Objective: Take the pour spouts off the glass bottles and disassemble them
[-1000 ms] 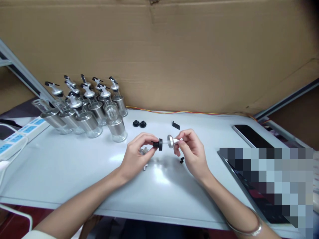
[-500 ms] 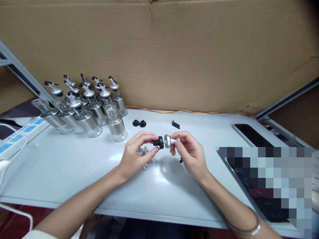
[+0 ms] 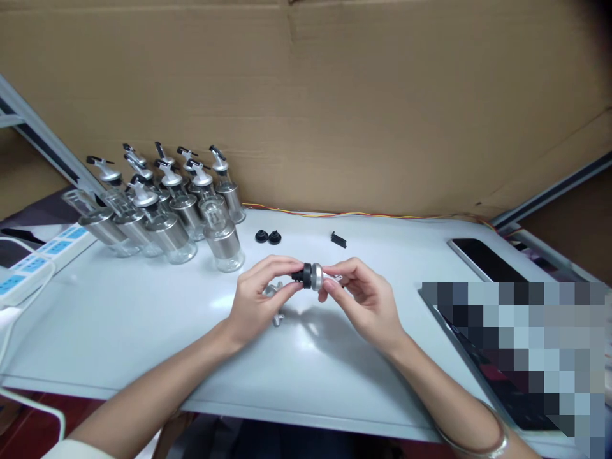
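Nearest, a thin metal bracelet (image 3: 500, 440) circles the right forearm. Ahead of it, the left hand (image 3: 255, 294) pinches a black ribbed stopper (image 3: 302, 276) between thumb and fingers, and the right hand (image 3: 368, 301) grips a silver, dome-shaped spout cap (image 3: 317, 276) by its narrow end. Both parts are held up over the pale, glossy tabletop (image 3: 310, 376), between the hands, with neither hand clearly nearer. They share one long axis, running left to right and roughly level: the stopper's wide black collar faces the cap's broad rim. The two look to be touching, though a slim gap cannot be ruled out.

Just past the left fingertips, loose silver-grey spout parts (image 3: 278, 319) lie partly hidden. Farther back sit two round black stoppers (image 3: 274, 237), side by side, and a small black plastic piece (image 3: 339, 240). To the left stands a cluster of clear glass bottles with metal bands (image 3: 183, 207), many topped by silver spouts; beside it runs a white power strip with blue socket panels (image 3: 33, 263). A brown cardboard sheet (image 3: 335, 108) closes the back. No brand, label or writing is legible; pixelation masks part of a dark flat device (image 3: 514, 411) at the right.
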Demonstrator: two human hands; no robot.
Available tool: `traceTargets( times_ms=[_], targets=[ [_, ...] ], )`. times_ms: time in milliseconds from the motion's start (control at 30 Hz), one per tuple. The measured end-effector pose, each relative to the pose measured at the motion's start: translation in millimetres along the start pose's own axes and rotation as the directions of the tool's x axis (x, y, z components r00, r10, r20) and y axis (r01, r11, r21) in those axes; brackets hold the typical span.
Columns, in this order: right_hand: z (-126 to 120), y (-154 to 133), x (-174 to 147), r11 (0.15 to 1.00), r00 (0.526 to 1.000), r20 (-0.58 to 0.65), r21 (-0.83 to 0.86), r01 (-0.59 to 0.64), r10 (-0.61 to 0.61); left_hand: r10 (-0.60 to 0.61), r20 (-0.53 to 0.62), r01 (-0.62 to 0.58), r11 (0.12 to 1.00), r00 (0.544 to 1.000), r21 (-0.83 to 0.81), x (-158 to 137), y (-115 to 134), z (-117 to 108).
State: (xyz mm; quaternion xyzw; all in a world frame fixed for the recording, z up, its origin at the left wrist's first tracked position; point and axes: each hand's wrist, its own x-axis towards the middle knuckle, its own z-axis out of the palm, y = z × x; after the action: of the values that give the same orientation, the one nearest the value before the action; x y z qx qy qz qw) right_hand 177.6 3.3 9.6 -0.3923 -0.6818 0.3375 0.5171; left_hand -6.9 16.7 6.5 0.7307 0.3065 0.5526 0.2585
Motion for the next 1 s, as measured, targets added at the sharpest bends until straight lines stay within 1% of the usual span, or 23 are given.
traceTargets(
  times_ms=[133,300,400,500,567,700,800,933,1000],
  targets=[
    [-0.7,-3.0,0.7,1.000,1.000,-0.002,0.019,-0.011,0.011,0.068,-0.006,-0.068,0.998,0.998,0.015,0.4,0.8,1.0],
    [-0.8,-4.8,1.4,0.988,0.996,0.072,0.142,-0.067,0.057,0.140,-0.027,-0.138,0.988,0.990,0.067,0.1,4.3,2.3],
    [-1.1,-3.2,0.7,0.986,0.994,0.089,0.145,-0.076,0.064,0.211,-0.012,-0.208,0.971,0.977,0.121,-0.2,4.4,2.0],
    [-1.1,-0.9,0.1,0.991,0.993,0.094,0.107,-0.082,0.072,0.255,0.018,-0.254,0.953,0.967,0.167,-0.1,2.6,2.3],
    [-0.8,0.2,0.2,0.992,0.991,0.102,0.093,-0.090,0.081,0.261,0.031,-0.262,0.948,0.965,0.180,-0.1,1.4,2.8],
    [0.9,0.1,0.7,0.985,0.985,0.136,0.117,-0.126,0.110,0.247,0.030,-0.248,0.952,0.969,0.180,-1.3,0.8,3.6],
    [2.3,-0.7,-0.3,0.984,0.983,0.140,0.117,-0.134,0.118,0.263,0.032,-0.264,0.946,0.964,0.189,-2.8,1.4,3.8],
    [3.3,0.2,-1.3,0.983,0.983,0.158,0.144,-0.114,0.091,0.288,0.045,-0.291,0.933,0.957,0.213,-2.6,1.0,2.9],
    [3.9,1.1,0.0,0.992,0.987,0.155,0.108,-0.067,0.050,0.283,0.064,-0.290,0.932,0.957,0.216,-1.1,0.0,2.3]
  ],
)
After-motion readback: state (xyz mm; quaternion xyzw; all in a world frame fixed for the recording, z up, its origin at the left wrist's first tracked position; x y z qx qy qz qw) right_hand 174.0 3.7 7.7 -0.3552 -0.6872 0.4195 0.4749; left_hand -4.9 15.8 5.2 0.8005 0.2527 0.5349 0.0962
